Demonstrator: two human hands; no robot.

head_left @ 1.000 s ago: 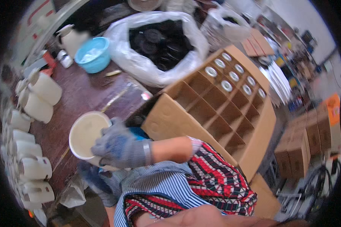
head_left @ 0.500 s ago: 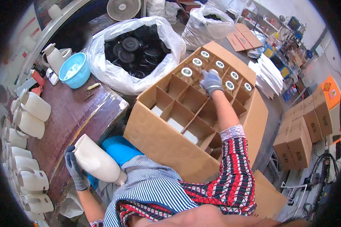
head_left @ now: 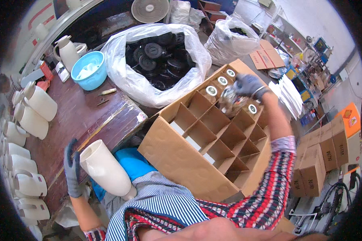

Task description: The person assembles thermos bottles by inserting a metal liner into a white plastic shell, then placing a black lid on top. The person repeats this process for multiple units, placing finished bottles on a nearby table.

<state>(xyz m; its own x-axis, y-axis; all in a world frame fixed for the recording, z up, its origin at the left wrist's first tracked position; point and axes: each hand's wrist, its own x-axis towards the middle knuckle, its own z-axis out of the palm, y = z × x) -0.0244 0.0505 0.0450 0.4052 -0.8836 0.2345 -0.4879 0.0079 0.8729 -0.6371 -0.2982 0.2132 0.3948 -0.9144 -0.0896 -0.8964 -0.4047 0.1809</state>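
Note:
My right hand [head_left: 250, 86], in a grey glove, is closed on the top of a shiny glass flask [head_left: 230, 101], blurred by motion, at the far part of the divided cardboard box [head_left: 189, 160]. Other glass flasks with round pale tops, such as one flask [head_left: 211, 91], stand in cells beside it. A cream jug body [head_left: 107, 166], without a lid, lies tilted across my lap, its wide end toward the upper left. Next to that end is my gloved left hand [head_left: 72, 168], fingers stretched and apart; whether it touches the jug is unclear.
A plastic bag of black round parts [head_left: 153, 52] stands beyond the box. On the dark table [head_left: 84, 116] are a blue basin [head_left: 90, 76], a small tool [head_left: 107, 92] and a row of cream jugs [head_left: 32, 124]. Cardboard cartons [head_left: 309, 168] stand at the right.
My right hand has moved right, with a flask now in its grip and lifted. My left hand has loosened from the jug's rim and spread its fingers. The view has shifted slightly.

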